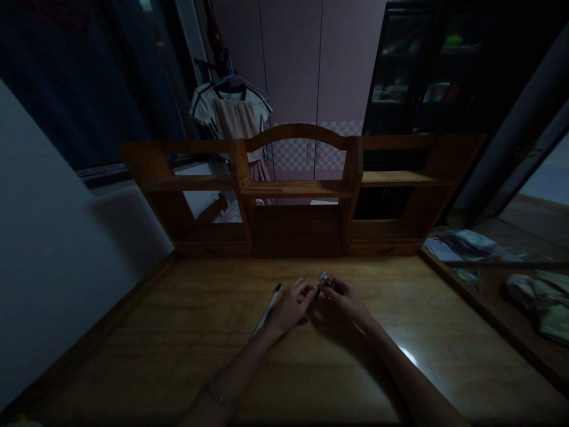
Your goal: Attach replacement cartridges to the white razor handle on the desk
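My left hand [290,307] and my right hand [349,299] meet over the middle of the wooden desk, fingers closed. In the right fingers is a small dark piece with a shiny silver metal end [323,276]; its exact kind is too small and dim to tell. A short black part [317,293] bridges the gap between the two hands, and the left thumb and fingertips pinch at its end. Beside my left hand lies a long, thin, pale stick [268,309] with a dark tip, partly covered by the wrist. A small dark piece [302,321] shows under the left palm.
A wooden shelf unit [296,190] with several compartments stands along the desk's [200,344] far edge. A raised wooden rim [480,314] borders the right side. Clothes [233,112] hang behind the shelf at left. Papers [466,244] lie beyond the rim. The light is dim.
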The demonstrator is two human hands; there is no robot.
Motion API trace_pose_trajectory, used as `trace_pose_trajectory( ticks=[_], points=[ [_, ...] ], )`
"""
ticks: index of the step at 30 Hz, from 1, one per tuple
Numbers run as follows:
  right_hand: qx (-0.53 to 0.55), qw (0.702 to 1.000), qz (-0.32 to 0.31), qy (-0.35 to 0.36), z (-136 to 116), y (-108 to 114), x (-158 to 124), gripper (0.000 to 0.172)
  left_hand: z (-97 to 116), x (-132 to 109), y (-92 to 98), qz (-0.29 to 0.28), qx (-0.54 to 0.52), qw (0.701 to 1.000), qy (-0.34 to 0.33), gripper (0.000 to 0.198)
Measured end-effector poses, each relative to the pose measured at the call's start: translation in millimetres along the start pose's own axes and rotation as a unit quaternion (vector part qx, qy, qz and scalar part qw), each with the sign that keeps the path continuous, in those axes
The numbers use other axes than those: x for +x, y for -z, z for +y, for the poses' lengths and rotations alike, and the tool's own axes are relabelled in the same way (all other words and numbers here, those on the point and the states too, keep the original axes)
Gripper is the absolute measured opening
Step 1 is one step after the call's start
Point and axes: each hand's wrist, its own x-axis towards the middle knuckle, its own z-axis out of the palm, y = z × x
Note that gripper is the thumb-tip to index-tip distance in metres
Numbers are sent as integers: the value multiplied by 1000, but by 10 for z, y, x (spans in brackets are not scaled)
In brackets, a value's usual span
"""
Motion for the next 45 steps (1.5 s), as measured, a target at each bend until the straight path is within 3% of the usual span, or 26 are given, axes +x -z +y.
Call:
trace_pose_trajectory(
  ticks=[6, 10, 14, 19, 27, 45],
  points=[
    [35, 999, -36, -9, 26, -4, -8, 26, 83, -40, 16, -55, -9, 998, -9, 16],
    [84, 996, -39, -8, 20, 0, -4, 30, 36, -25, -8, -44, -49, 998, 6, 17],
    [128, 991, -36, -22, 3, 68, 19, 39, -82, 8, -9, -35, -140, 987, 64, 22],
    [85, 993, -79, -37, -3, 182, 21, 49, -140, 25, 54, -41, -210, 972, 98, 25],
    [-2, 982, -188, -26, -101, 113, -82, 43, -139, 17, 69, -17, -166, 982, 93, 26],
    [-71, 987, -140, 25, -135, 78, -111, 40, -86, 17, 91, 18, -107, 993, 55, 24]
  ],
)
